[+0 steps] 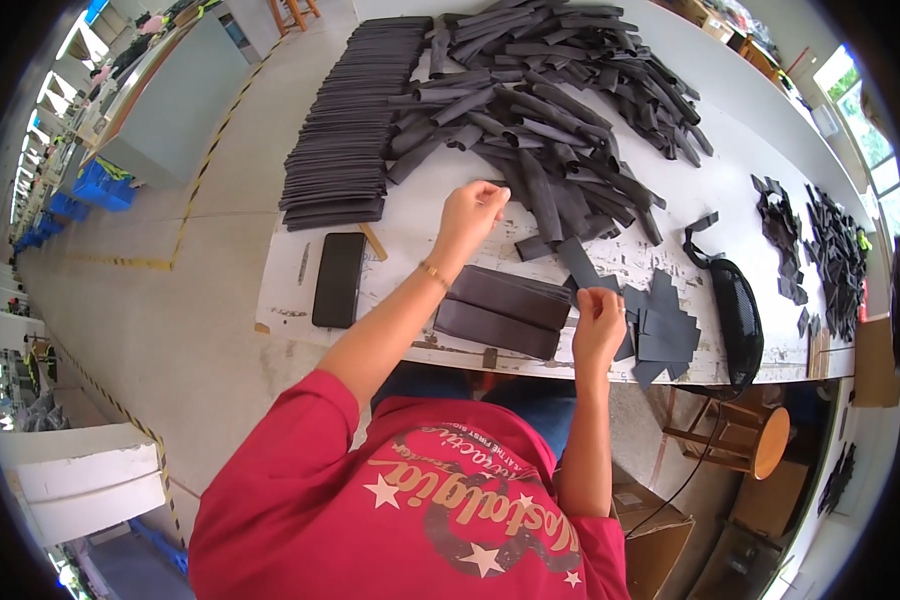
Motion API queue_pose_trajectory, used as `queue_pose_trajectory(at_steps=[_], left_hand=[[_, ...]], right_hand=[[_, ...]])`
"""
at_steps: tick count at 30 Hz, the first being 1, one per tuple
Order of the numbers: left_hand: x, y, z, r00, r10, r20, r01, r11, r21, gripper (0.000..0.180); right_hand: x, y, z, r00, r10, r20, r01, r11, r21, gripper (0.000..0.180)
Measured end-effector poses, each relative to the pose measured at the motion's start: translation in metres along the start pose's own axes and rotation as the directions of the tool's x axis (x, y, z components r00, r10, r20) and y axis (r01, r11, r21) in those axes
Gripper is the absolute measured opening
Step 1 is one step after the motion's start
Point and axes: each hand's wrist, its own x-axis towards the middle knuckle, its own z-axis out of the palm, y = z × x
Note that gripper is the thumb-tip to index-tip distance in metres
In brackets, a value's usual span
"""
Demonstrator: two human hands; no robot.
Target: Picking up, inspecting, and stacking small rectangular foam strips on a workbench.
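My left hand [472,215] is closed in a pinch at the near edge of a loose heap of folded black fabric strips [540,185]. What its fingertips hold, if anything, cannot be made out. Lower and to the right, my right hand [600,325] pinches a dark grey rectangular piece [578,262], which points away from me. Beside that hand lies a spread of similar dark grey pieces [667,335]. Between my forearms, near the table's front edge, two rows of flat black strips [500,325] lie stacked side by side.
A tall neat stack of black strips [340,125] stands at the back left of the white table [280,270]. A black phone [339,280] lies left of my arm. To the right are a black mesh pouch [736,320] and more dark scraps [835,250]. A wooden stool [770,445] stands below.
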Motion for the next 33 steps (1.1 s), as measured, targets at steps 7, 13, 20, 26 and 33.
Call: queue_pose_trajectory(at_steps=[7, 13, 20, 26, 33], left_hand=[[0.042, -0.030, 0.066, 0.995, 0.094, 0.015, -0.087, 0.835, 0.544, 0.036], [0.034, -0.013, 0.065, 0.990, -0.124, -0.062, 0.125, 0.992, 0.004, 0.030], [0.038, -0.024, 0.074, 0.979, 0.187, -0.085, -0.098, 0.789, 0.606, 0.036], [0.024, -0.028, 0.063, 0.990, -0.136, -0.034, 0.127, 0.971, -0.203, 0.026], [-0.030, 0.011, 0.027, 0.989, -0.119, 0.089, 0.148, 0.820, -0.552, 0.016]], right_hand=[[0.041, 0.037, 0.022, 0.881, -0.337, 0.332, 0.473, 0.647, -0.598, 0.015], [0.048, 0.044, 0.002, 0.901, -0.427, 0.080, 0.429, 0.844, -0.321, 0.022], [0.041, 0.015, -0.013, 0.977, -0.195, -0.088, 0.207, 0.966, 0.157, 0.020], [0.018, -0.002, -0.038, 0.990, -0.135, 0.034, 0.132, 0.988, 0.078, 0.025], [-0.011, -0.047, -0.035, 0.967, -0.232, 0.109, 0.194, 0.941, 0.277, 0.042]])
